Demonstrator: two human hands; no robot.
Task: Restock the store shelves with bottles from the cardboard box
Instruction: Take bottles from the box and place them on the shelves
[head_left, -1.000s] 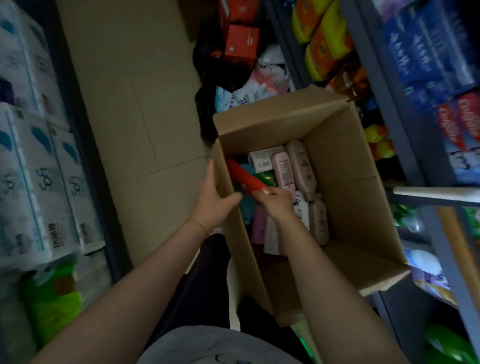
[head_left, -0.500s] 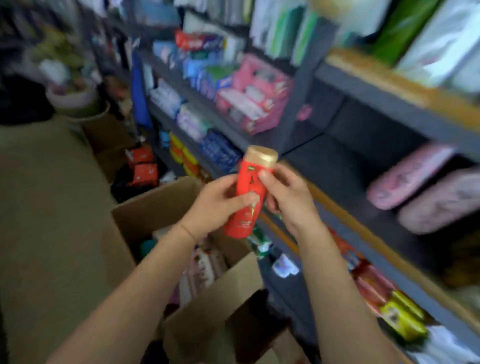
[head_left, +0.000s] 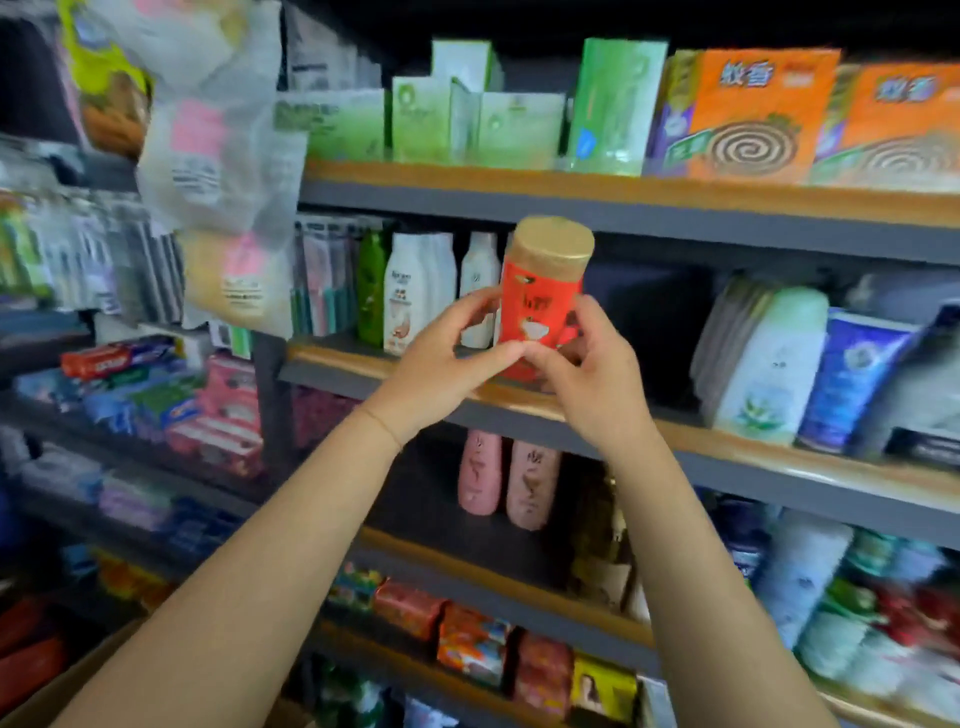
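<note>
At the middle shelf (head_left: 519, 402) edge, we held the red bottle (head_left: 537, 306) upright, gold cap up. Our left hand (head_left: 452, 358) and right hand (head_left: 587, 369) both gripped its lower body, thumbs touching.

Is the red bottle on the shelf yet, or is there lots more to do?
Not quite. Both hands, left hand and right hand, hold the red bottle upright just above the shelf edge. White bottles already stand there. The box is barely in view, so what's left is unclear.
</note>
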